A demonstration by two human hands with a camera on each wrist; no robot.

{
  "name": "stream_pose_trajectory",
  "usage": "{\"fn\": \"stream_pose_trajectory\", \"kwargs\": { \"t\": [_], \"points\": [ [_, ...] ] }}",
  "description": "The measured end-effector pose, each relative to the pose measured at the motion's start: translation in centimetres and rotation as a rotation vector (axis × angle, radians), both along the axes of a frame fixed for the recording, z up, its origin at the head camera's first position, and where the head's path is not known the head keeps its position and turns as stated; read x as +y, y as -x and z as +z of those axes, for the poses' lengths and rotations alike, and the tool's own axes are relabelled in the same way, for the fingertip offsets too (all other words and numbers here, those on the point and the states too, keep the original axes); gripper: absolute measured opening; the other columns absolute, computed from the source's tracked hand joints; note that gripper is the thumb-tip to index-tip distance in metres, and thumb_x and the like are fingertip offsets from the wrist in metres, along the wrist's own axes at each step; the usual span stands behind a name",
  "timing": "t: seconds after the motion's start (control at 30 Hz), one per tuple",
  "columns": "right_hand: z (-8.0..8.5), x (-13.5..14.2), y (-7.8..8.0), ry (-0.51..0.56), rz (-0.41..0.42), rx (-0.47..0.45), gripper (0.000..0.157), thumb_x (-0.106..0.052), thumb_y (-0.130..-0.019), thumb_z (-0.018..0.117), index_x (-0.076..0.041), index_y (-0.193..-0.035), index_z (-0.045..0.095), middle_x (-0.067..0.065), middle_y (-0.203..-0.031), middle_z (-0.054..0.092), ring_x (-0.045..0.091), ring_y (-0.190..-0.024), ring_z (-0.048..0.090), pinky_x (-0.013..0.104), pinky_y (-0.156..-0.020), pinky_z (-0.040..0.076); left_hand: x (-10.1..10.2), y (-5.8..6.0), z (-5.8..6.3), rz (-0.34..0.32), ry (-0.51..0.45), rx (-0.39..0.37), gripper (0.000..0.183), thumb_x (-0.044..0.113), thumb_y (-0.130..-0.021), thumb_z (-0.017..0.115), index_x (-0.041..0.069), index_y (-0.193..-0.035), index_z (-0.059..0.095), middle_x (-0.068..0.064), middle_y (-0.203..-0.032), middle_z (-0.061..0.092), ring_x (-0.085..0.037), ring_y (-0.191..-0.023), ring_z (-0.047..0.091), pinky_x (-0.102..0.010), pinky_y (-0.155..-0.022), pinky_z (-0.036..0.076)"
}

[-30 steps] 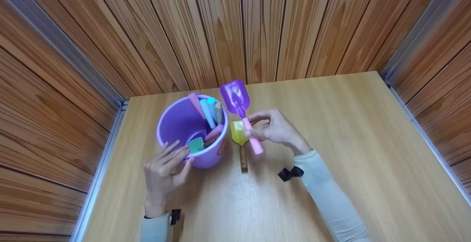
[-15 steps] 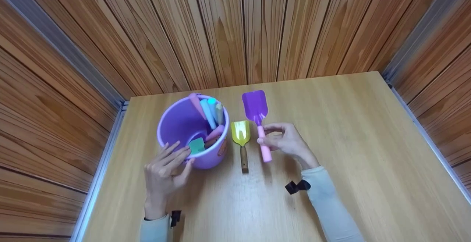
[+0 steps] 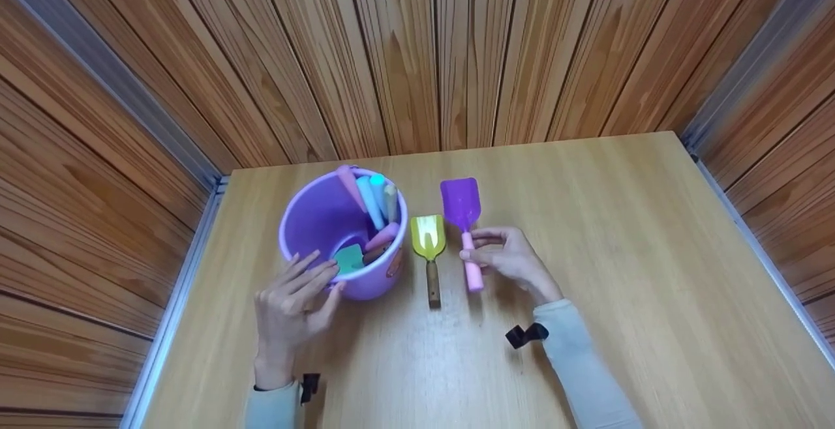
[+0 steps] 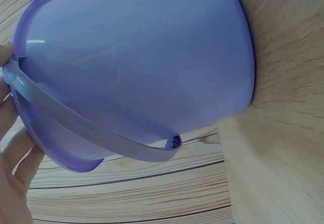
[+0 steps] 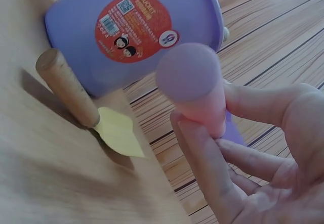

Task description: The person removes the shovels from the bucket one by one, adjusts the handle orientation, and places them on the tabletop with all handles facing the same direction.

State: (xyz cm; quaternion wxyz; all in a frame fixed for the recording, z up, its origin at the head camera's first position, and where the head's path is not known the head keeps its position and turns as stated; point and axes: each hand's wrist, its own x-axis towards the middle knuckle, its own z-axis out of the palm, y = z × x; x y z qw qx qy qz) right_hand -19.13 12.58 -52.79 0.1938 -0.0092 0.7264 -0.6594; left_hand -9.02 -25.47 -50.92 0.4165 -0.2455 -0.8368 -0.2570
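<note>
My right hand (image 3: 512, 259) pinches the pink handle of a toy shovel (image 3: 461, 203) with a purple blade. The shovel is held just over the table, blade toward the back; its handle end faces the camera in the right wrist view. Left of it a yellow toy shovel (image 3: 428, 236) with a brown wooden handle lies on the table. My left hand (image 3: 293, 302) grips the near rim of a purple bucket (image 3: 300, 207), fingers over the edge and thumb outside. Inside the bucket are several handles, pink, blue and wooden, and a green blade (image 3: 349, 258).
The bucket's carrying handle (image 4: 96, 133) hangs down its outer side in the left wrist view. A round red label (image 5: 134, 28) is on the bucket's side. Wood-panelled walls (image 3: 417, 57) stand behind the table (image 3: 587, 220) and at both sides.
My right hand has moved the purple shovel rightward, away from the bucket and yellow shovel, and lowered it toward the table. The left hand has stayed on the bucket's rim.
</note>
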Motion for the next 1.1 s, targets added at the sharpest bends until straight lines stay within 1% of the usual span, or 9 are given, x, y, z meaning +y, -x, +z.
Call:
{"fn": "stream_pose_trajectory", "kwargs": {
  "t": [0.07, 0.2, 0.3, 0.43, 0.53, 0.67, 0.77, 0.97, 1.1],
  "points": [
    [-0.2, 0.1, 0.2, -0.009, -0.017, -0.007, 0.054, -0.010, -0.087, 0.087, 0.000, -0.136, 0.068, 0.017, -0.120, 0.071, 0.027, -0.098, 0.074, 0.046, -0.086, 0.068, 0.0, 0.1, 0.0, 0.000, -0.001, 0.003, 0.037, 0.025, -0.083, 0.090, 0.014, -0.117, 0.084, -0.002, -0.114, 0.083, -0.032, -0.112, 0.079, -0.031, -0.119, 0.048],
    [-0.7, 0.2, 0.4, -0.023, -0.013, -0.038, 0.058, -0.010, -0.087, 0.087, 0.003, -0.139, 0.063, 0.018, -0.122, 0.069, 0.026, -0.099, 0.073, 0.039, -0.086, 0.068, 0.0, 0.1, 0.1, -0.003, -0.004, 0.010, 0.035, 0.026, -0.084, 0.089, 0.014, -0.116, 0.084, -0.002, -0.113, 0.083, -0.032, -0.110, 0.079, -0.031, -0.119, 0.048],
    [-1.1, 0.2, 0.4, -0.033, -0.010, -0.061, 0.060, -0.010, -0.087, 0.087, 0.005, -0.140, 0.060, 0.019, -0.123, 0.068, 0.026, -0.097, 0.073, 0.039, -0.087, 0.068, 0.0, 0.2, 0.2, -0.011, -0.008, 0.008, 0.038, 0.023, -0.080, 0.090, 0.014, -0.117, 0.084, -0.002, -0.114, 0.083, -0.033, -0.110, 0.079, -0.031, -0.118, 0.048],
    [-1.7, 0.1, 0.4, -0.037, -0.007, -0.085, 0.059, -0.009, -0.088, 0.086, 0.008, -0.137, 0.060, 0.018, -0.119, 0.069, 0.024, -0.092, 0.073, 0.041, -0.085, 0.068, -0.1, 0.3, 0.2, 0.000, 0.008, 0.006, 0.036, 0.025, -0.083, 0.089, 0.014, -0.116, 0.084, -0.002, -0.113, 0.083, -0.032, -0.111, 0.079, -0.039, -0.115, 0.053],
    [-2.0, 0.0, 0.4, -0.050, 0.001, -0.111, 0.056, -0.010, -0.088, 0.086, 0.006, -0.136, 0.061, 0.017, -0.117, 0.069, 0.024, -0.089, 0.073, 0.040, -0.081, 0.069, 0.0, 0.1, 0.1, 0.021, 0.016, -0.002, 0.033, 0.031, -0.088, 0.085, 0.013, -0.115, 0.084, -0.003, -0.112, 0.083, -0.029, -0.112, 0.078, -0.043, -0.112, 0.055],
    [-2.4, 0.0, 0.4, -0.076, 0.010, -0.134, 0.053, -0.010, -0.089, 0.086, 0.005, -0.134, 0.063, 0.017, -0.118, 0.069, 0.025, -0.089, 0.073, 0.039, -0.077, 0.069, 0.1, -0.1, 0.0, 0.036, 0.011, -0.028, 0.032, 0.033, -0.089, 0.084, 0.013, -0.115, 0.085, -0.004, -0.110, 0.083, -0.029, -0.111, 0.079, -0.036, -0.115, 0.052],
    [-2.8, 0.1, 0.4, -0.085, 0.010, -0.142, 0.050, -0.007, -0.089, 0.084, 0.007, -0.132, 0.063, 0.018, -0.117, 0.068, 0.025, -0.089, 0.073, 0.039, -0.075, 0.069, 0.1, -0.2, 0.0, 0.042, 0.010, -0.040, 0.033, 0.030, -0.086, 0.086, 0.013, -0.114, 0.085, -0.005, -0.109, 0.083, -0.030, -0.110, 0.079, -0.031, -0.118, 0.048],
    [-3.3, 0.2, 0.5, -0.080, 0.027, -0.157, 0.043, -0.003, -0.091, 0.081, 0.009, -0.128, 0.064, 0.015, -0.110, 0.068, 0.022, -0.086, 0.074, 0.035, -0.073, 0.069, 0.1, 0.0, 0.0, 0.052, 0.016, -0.042, 0.039, 0.025, -0.079, 0.092, 0.014, -0.115, 0.084, -0.003, -0.110, 0.083, -0.027, -0.112, 0.079, -0.040, -0.111, 0.055],
    [-3.6, 0.0, 0.4, -0.086, 0.033, -0.157, 0.040, -0.004, -0.091, 0.081, 0.008, -0.125, 0.064, 0.013, -0.106, 0.068, 0.021, -0.084, 0.073, 0.035, -0.073, 0.069, 0.0, 0.0, 0.1, 0.043, 0.010, -0.046, 0.037, 0.025, -0.079, 0.090, 0.013, -0.114, 0.085, -0.004, -0.110, 0.083, -0.030, -0.110, 0.079, -0.033, -0.117, 0.050]
  ]
}}
